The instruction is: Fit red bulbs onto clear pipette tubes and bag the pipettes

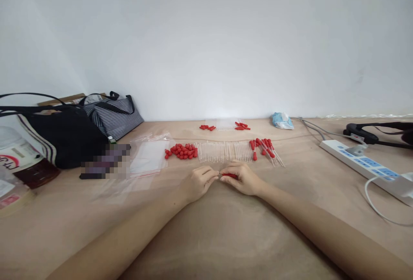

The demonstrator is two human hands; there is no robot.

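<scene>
My right hand (243,179) is closed around a red rubber dropper bulb (229,176), part of which shows between the fingers. Facing it, my left hand (200,182) is closed in a pinch, its fingertips almost touching those of the right; what they pinch is too small to make out. Just beyond both hands lies a row of clear dropper tubes (211,152). Left of that row is a pile of loose red bulbs (182,151). To its right lie several droppers (268,150) with red bulbs fitted on clear tubes.
Farther back are more tubes (225,124) with red bulbs on either side. Clear plastic bags (146,157), a dark bag (64,133), a striped bag (116,116) and a bottle (35,176) stand left. Right are a tissue pack (282,120), power strip (355,159) and cables.
</scene>
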